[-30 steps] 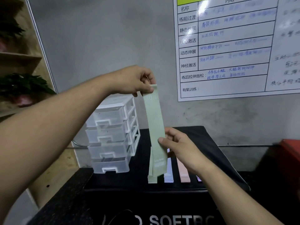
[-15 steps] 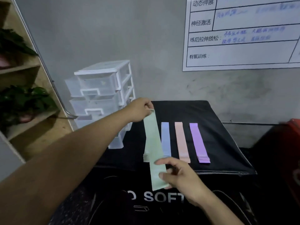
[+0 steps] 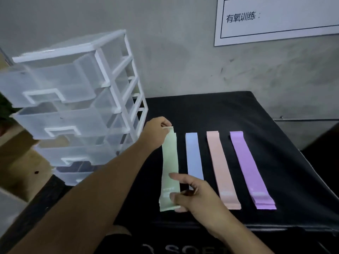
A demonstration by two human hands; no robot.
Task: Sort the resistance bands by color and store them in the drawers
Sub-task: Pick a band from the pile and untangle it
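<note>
Drawers [image 3: 60, 85] left of green band [image 3: 169, 162], blue band [image 3: 193, 156] beside; whiteboard [image 3: 275, 21] behind

Green band [image 3: 170, 162], blue band [image 3: 194, 156], peach band [image 3: 219, 165], purple band [image 3: 247, 165], black cloth [image 3: 220, 110].

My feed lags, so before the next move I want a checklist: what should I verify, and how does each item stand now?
1. Far end: left hand pinches the green band: ok.
2. Near end: right hand grips it: ok.
3. The blue pile, pink pile and purple pile lie apart, unmixed: ok.
4. The drawers are pulled out: ok.
5. Drawers empty: cannot tell.
</note>
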